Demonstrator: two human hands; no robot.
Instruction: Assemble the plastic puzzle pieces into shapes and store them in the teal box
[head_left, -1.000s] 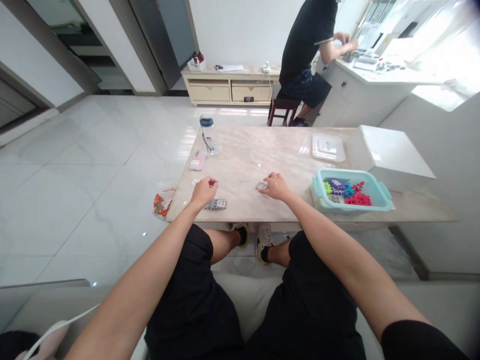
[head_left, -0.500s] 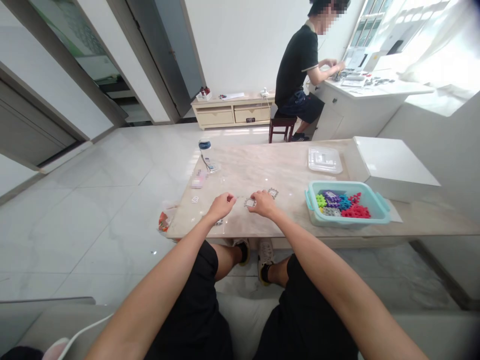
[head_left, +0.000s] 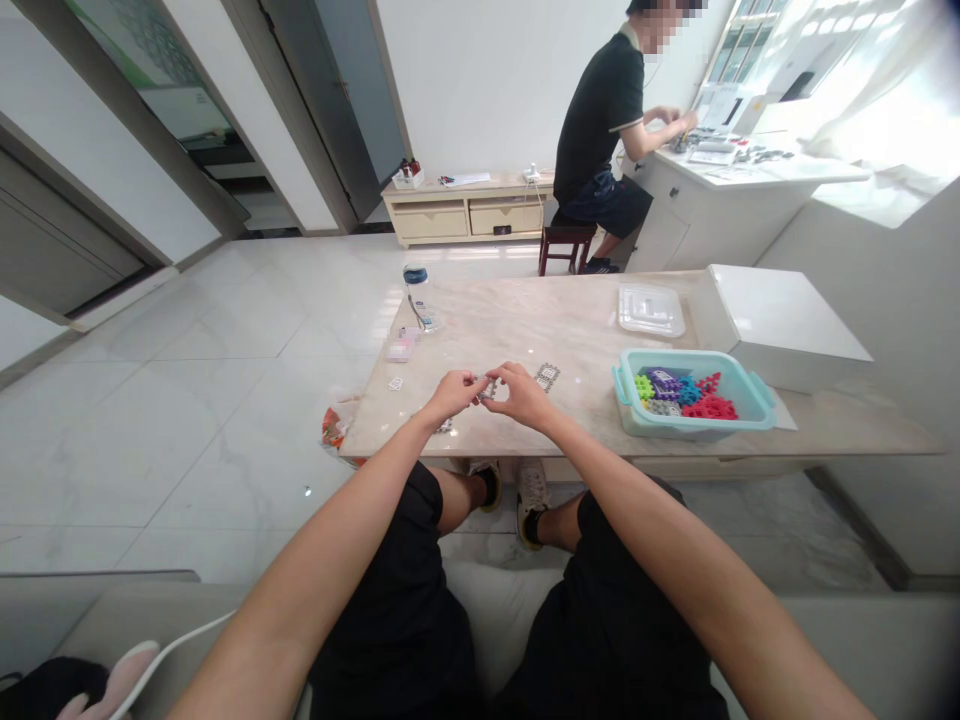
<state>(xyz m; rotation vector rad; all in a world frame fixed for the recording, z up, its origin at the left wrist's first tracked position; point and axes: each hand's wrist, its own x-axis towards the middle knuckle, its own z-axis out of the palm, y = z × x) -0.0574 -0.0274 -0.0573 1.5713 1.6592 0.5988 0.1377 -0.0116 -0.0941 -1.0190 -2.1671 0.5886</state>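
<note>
Over the near part of the marble table (head_left: 480, 320), my left hand (head_left: 455, 393) and my right hand (head_left: 519, 392) meet at a small grey toothed piece (head_left: 486, 390). Fingers of both hands pinch it. Just beyond my right hand lies a joined pair of grey toothed pieces (head_left: 547, 376). Another grey piece (head_left: 444, 426) is partly hidden beside my left wrist. A small white piece (head_left: 395, 383) rests farther left. At the right, a light-blue bin (head_left: 697, 428) holds green, purple, blue, red and grey toothed pieces.
A bottle (head_left: 420, 300) and a pink packet (head_left: 403, 345) stand at the table's left side. Behind the bin are a clear lid (head_left: 651, 309) and a white box (head_left: 787, 320). A person (head_left: 604, 120) sits at a white desk in the back.
My hands have come together; my left fingers now touch the grey piece that my right hand held. The view has shifted slightly.
</note>
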